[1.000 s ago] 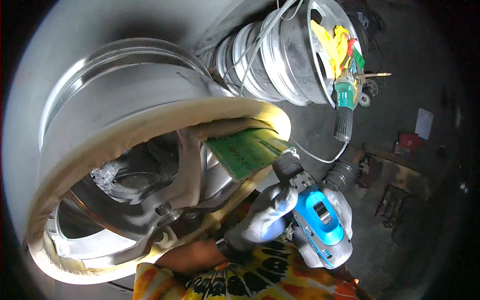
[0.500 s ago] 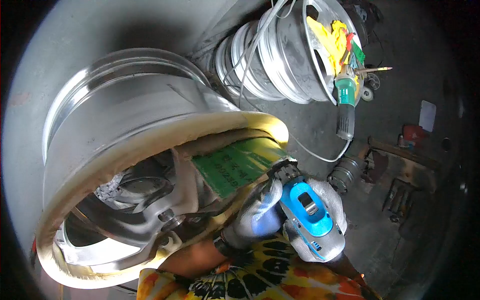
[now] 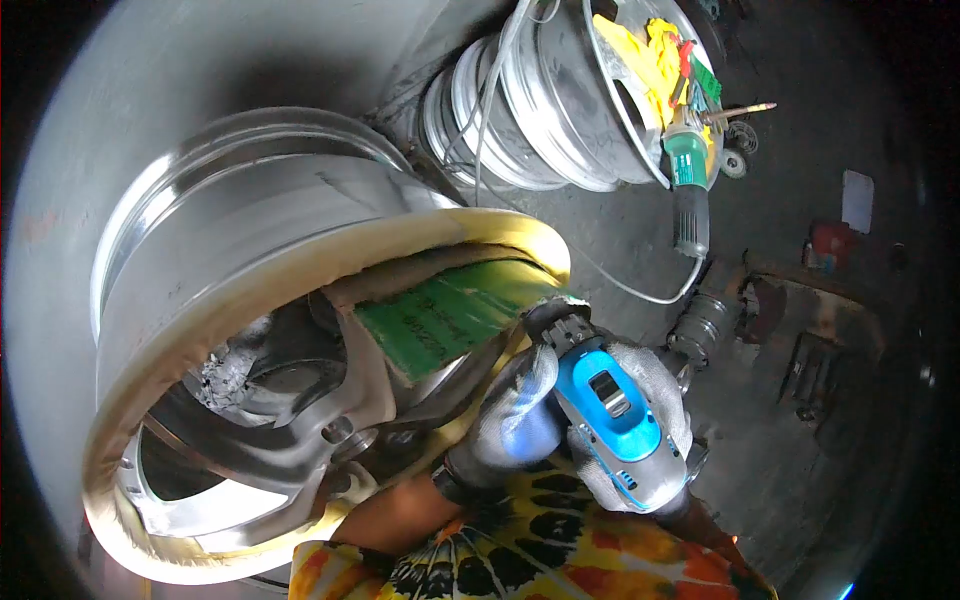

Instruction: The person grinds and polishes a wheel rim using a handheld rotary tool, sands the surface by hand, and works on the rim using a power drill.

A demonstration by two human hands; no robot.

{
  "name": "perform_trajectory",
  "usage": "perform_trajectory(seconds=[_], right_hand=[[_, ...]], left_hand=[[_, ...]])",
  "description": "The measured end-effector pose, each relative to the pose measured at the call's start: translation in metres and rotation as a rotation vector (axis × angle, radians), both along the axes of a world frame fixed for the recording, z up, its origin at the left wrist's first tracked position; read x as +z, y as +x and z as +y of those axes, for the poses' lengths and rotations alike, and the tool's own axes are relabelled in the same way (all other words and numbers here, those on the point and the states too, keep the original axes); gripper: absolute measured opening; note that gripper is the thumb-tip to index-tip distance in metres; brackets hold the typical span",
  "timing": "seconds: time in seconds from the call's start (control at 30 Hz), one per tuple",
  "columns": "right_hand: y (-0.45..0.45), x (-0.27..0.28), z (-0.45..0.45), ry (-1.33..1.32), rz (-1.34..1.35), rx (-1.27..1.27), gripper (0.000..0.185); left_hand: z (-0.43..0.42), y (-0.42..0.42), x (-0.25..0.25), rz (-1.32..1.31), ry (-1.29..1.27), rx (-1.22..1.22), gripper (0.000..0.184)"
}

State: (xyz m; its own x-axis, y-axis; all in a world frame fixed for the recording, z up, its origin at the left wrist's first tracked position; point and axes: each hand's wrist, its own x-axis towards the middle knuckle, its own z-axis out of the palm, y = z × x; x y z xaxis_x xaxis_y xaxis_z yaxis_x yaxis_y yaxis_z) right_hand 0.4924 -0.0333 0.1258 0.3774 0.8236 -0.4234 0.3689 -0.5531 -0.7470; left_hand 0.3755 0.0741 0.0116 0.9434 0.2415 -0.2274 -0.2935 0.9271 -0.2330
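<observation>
My right hand (image 3: 655, 395), in a grey glove, wraps round the body of a blue and black handheld power tool (image 3: 625, 425). At the tool's front end, my left hand (image 3: 515, 415), gloved in grey and blue, closes about its neck. The tool's dark head reaches the edge of a green-backed sheet (image 3: 440, 315), which looks like sandpaper with dark print. That sheet lies inside the face of an alloy wheel (image 3: 280, 215), over its spokes. Yellowish tape or padding (image 3: 200, 320) covers the wheel's outer lip. The tool's working tip is hidden.
More alloy wheels (image 3: 555, 95) are stacked behind. On the nearest rest a green angle grinder (image 3: 688, 165), a yellow cloth (image 3: 645, 65) and red-handled pliers (image 3: 683, 70). A grey cable (image 3: 630, 292) trails from the grinder. Metal parts (image 3: 810, 370) lie on the floor at right.
The view has shifted slightly. The green sheet sits a little further left and more of it tilts into the wheel. Both hands keep their hold on the power tool.
</observation>
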Motion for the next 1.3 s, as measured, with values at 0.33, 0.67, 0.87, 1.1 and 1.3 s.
perform_trajectory(seconds=[0.33,0.67,0.87,1.1,1.3], right_hand=[[-0.016,0.003,0.028,0.171,0.460,-0.374,0.082],[-0.012,0.014,0.041,0.258,-0.127,0.085,0.073],[-0.012,0.002,0.016,0.354,-0.254,0.183,0.071],[-0.010,-0.039,-0.087,0.159,0.496,-0.337,0.062],[-0.024,-0.072,-0.247,-0.017,0.756,-0.462,0.056]], left_hand=[[0.003,-0.001,0.003,0.050,0.093,0.003,0.074],[-0.008,-0.004,-0.006,-0.158,0.019,0.153,0.055],[-0.009,-0.004,-0.004,0.003,0.261,0.077,0.058],[-0.048,-0.047,0.003,0.325,0.958,-0.202,0.091],[-0.066,-0.055,0.021,0.431,1.199,-0.138,0.050]])
